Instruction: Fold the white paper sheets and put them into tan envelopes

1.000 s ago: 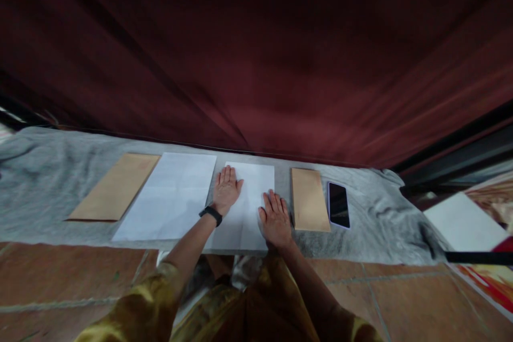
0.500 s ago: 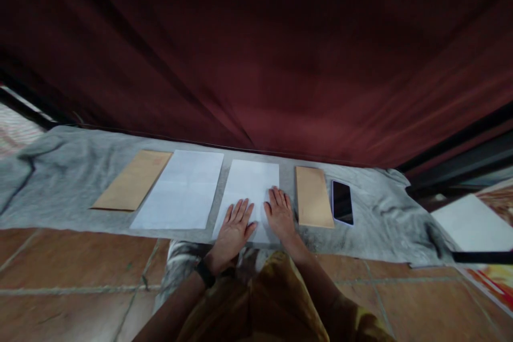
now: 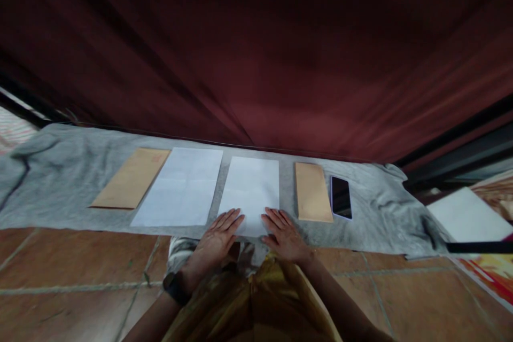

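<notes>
Directly in front of me a white sheet of paper [image 3: 251, 187] lies flat on a grey cloth [image 3: 80, 171]. My left hand [image 3: 218, 235] rests flat at its near left corner, fingers stretched out, a dark band on the wrist. At the near right corner lies my right hand [image 3: 284, 232], also flat with its fingers stretched. Neither hand holds anything. Left of this sheet is another, larger-looking white sheet [image 3: 180, 187], with a brown envelope [image 3: 130, 179] beside it. A second brown envelope [image 3: 313, 192] lies to the right of my right hand.
A phone [image 3: 341, 197] with a dark screen lies right of the second envelope. Behind the cloth hangs a dark red curtain [image 3: 256, 75]. Tiled floor [image 3: 92, 256] runs along the near edge. At far right are a white board-like piece [image 3: 467, 216] and a black bar [image 3: 481, 247].
Both hands have slid back toward me, from the middle of the sheet to its near corners, and slightly apart. The papers, envelopes and phone stay in place; the view has shifted slightly.
</notes>
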